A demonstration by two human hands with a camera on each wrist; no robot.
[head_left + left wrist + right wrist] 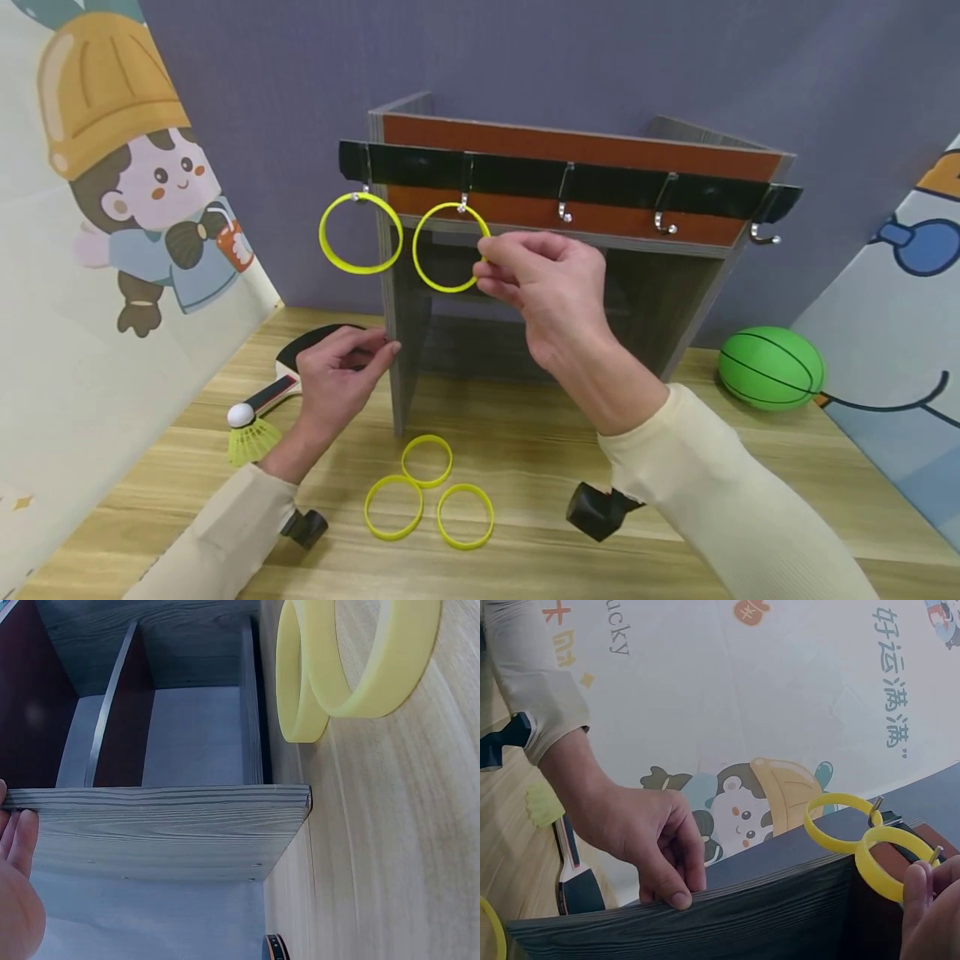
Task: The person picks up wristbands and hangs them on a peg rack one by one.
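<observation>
My right hand (555, 287) pinches a yellow ring (418, 271) by its right side, between thumb and fingers. The top of that ring is at the second hook (462, 202) from the left on a black hook rail (517, 172). Another yellow ring (324, 242) hangs from the leftmost hook. Lower down, my left hand (337, 371) pinches the front edge of the left side panel (397, 367) of a grey wooden shelf unit; the right wrist view shows the thumb (676, 898) on that edge. Three yellow rings (393, 535) lie on the table before the unit.
A table tennis bat (288, 367) and a yellow shuttlecock (252, 437) lie left of the unit on the wooden table (540, 442). On the right sits a green ball (772, 367). More hooks (663, 223) project from the rail's right part.
</observation>
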